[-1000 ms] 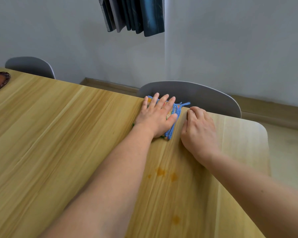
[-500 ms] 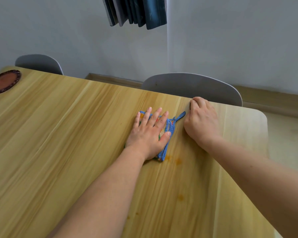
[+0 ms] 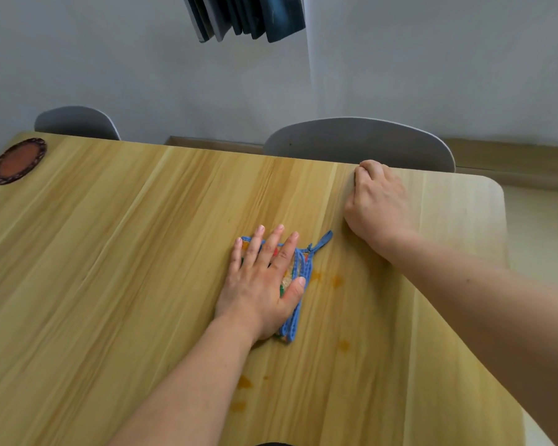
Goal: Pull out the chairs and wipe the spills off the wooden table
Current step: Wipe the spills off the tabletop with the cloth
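Sitting at the far left of the wooden table [image 3: 110, 252], a brown coaster [image 3: 18, 160] lies below a grey chair [image 3: 76, 122] half hidden by the tabletop. The left hand [image 3: 264, 278] presses flat, fingers spread, on a blue-edged cloth [image 3: 298, 284], covering most of it. Orange spills [image 3: 337, 281] lie just beside. The right hand [image 3: 379, 204] curls over the far edge, fingertips hidden, before a second chair [image 3: 358, 143].

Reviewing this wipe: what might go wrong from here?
1. The cloth under the left hand sits just beside two orange spots; a straight pull toward the person may miss them.
2. More spots lie partly beside the forearm, so they are easy to overlook or smear.
3. The right hand rests at the table edge; leaning there might shift the table.
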